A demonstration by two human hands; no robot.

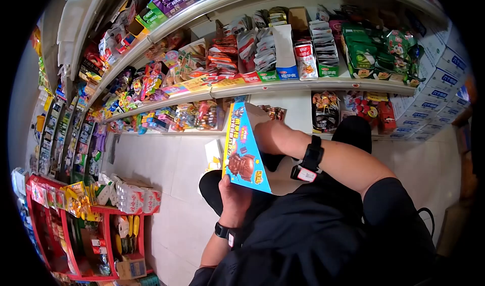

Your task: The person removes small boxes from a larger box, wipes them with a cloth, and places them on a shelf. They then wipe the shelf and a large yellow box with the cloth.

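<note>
A blue cardboard display box with a sloping side, Chinese lettering and a brown chocolate figure is held upright in front of my body. My left hand grips its lower left corner, with the thumb on the printed face. My right hand is at the box's open side, and its fingers are hidden in or behind the cardboard. What those fingers hold, if anything, does not show. Behind the box, some small dark packets lie on the lowest shelf.
Ahead curves a snack shelf with packets in boxes. White cartons are stacked at the right. A red rack of goods stands at the lower left. A white and yellow item is on the floor beside my knee.
</note>
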